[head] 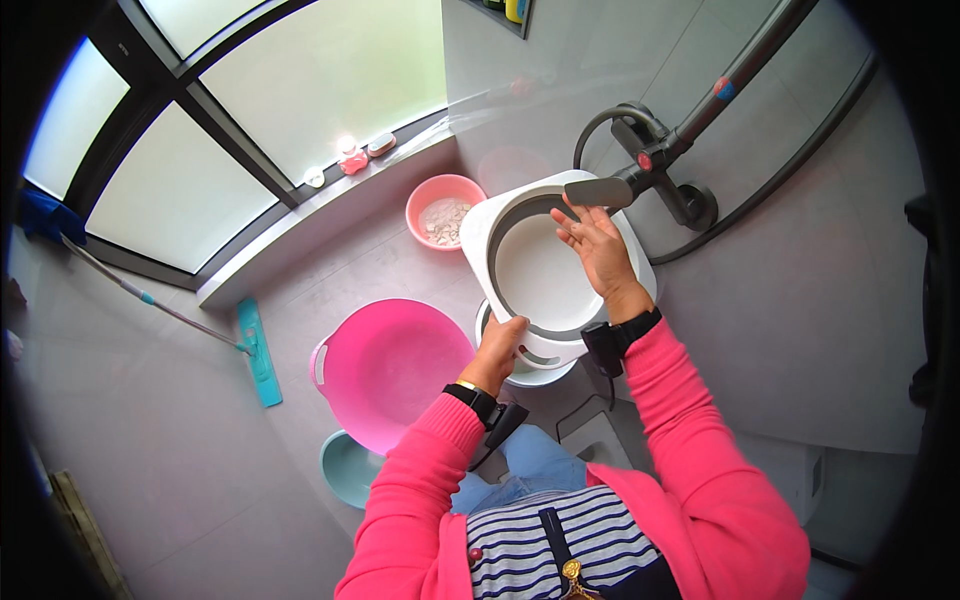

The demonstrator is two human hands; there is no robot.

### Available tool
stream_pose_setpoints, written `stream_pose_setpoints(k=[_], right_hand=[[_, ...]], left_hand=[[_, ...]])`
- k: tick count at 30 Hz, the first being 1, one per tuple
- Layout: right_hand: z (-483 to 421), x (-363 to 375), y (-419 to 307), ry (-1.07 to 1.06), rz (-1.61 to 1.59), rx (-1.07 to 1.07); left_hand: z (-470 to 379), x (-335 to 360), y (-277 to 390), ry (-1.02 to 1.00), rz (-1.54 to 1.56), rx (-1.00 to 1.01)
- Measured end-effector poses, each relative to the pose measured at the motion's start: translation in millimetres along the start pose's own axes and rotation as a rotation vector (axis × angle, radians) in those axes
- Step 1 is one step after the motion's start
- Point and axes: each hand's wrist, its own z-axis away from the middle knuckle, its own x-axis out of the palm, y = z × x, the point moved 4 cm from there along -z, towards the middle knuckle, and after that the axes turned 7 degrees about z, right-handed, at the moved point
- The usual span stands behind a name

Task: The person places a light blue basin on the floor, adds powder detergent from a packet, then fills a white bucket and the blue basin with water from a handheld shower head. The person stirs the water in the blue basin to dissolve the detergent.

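My left hand [496,349] grips the near-left rim of a white collapsible basin [475,232] with a grey inner band, thumb over the edge close to its handle slot. The basin is held up below a dark grey shower mixer tap. Its flat spout [598,193] reaches over the far rim. My right hand [600,255] is raised over the basin, palm partly up, fingers apart and fingertips at the spout. Whether they touch it I cannot tell. Another white basin [540,377] stands underneath, mostly hidden.
A large pink tub [397,367] stands at the left, partly over a teal basin [349,472]. Behind it, a small pink basin [415,214] holds pale pieces. A turquoise flat mop [259,360] leans by the window ledge [337,199]. The shower hose [757,199] curves along the right wall.
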Motion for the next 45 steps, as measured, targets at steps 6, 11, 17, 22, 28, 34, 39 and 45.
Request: stream_pose_setpoints(k=[6,11,17,22,28,34,39,45], right_hand=[[71.8,-77.5,23.0,0.039,0.425,0.197],[135.4,-114.9,60.7,-0.062,0.518,0.692],[129.6,-116.6,78.9,0.086,0.181,0.776],[112.4,-96.5,111.6,0.229,-0.426,0.634],[110.0,-93.3,112.1,0.297,-0.364,0.662],[110.8,-90.6,107.1,0.308,-0.325,0.642],[109.4,-100.3,115.7,0.299,-0.349,0.644],[109.8,-104.0,119.8,0.279,-0.374,0.634]], left_hand=[[6.5,-0.5,-0.4,-0.004,0.034,0.025],[10.8,2.7,-4.7,0.029,0.028,0.046],[8.2,5.5,-10.1,-0.012,-0.007,0.017],[14.2,8.1,-12.0,0.013,0.018,0.022],[25.1,10.0,8.8,-0.030,-0.032,0.026],[39.5,10.1,23.1,0.019,0.058,0.224],[45.7,-0.9,43.1,0.452,-0.303,0.476],[24.8,41.6,62.2,0.196,-0.228,0.655]])
